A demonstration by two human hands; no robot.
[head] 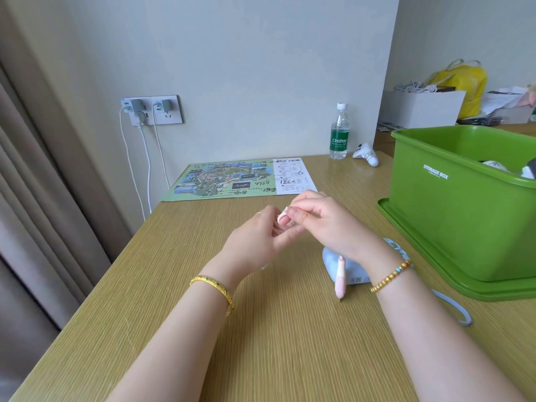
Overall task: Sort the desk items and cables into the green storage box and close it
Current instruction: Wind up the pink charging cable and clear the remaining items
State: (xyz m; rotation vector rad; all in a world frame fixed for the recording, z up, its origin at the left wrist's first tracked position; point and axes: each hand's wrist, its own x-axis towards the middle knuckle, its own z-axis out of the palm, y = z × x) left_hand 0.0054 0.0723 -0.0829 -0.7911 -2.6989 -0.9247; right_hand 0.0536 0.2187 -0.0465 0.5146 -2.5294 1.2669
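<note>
Both hands are raised together over the middle of the desk (261,329). A small loop of pale pink cable (282,218) is pinched between the curled fingers of the right hand (322,220), and its other side is held by the curled fingers of the left hand (261,236); how much of the cable is hidden inside the two grips cannot be told. The step in hand is judged to be the coiling of this cable into a small bundle before it is stowed.

Just beneath the right wrist a pale blue pouch (345,268) is lying on the desk, with a pink pen (340,281) resting against it and a blue strap (455,310) trailing off toward the near edge. The green storage box (452,216) is standing open on the right, apparently set on its own lid (412,248), and a few items are already seen inside it.

Farther back a printed map sheet (240,178) is lying flat, and a water bottle (340,134) and a small white gadget (366,155) are standing by the wall. Two chargers (150,107) are plugged in at the socket, their white leads hanging down.

For the next move, the coil would need to be kept tight in one hand and carried rightward over the box's rim. The pouch, pen and remaining items are not yet stowed, and the lid would have to be freed from under the box.
</note>
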